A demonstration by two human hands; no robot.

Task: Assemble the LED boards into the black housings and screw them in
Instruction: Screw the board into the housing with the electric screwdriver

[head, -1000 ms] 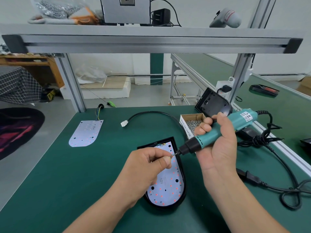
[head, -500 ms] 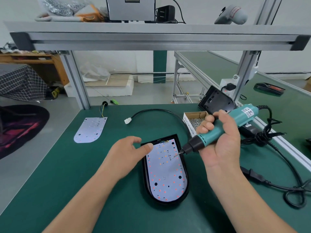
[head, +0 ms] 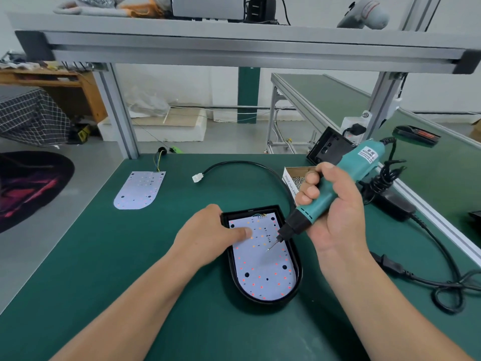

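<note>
Green bench matting (head: 130,256) carries the black housing (head: 299,269) at centre, long axis running near to far, rounded end nearest, LED board (head: 263,267) seated inside. The relaxed left hand (head: 208,238) presses its thumb flat on the board, likely steadying it. The right hand (head: 335,217) grips the electric screwdriver (head: 346,178), bit angled down-left onto the board.

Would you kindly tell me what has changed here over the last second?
The left hand left the bit tip, where it had been pinching, moved left and now rests at the black housing's upper-left corner, thumb pressing the LED board. The right hand tilted the electric screwdriver down, its bit now over the board's middle. Housing, spare board and screw box stayed put.
</note>
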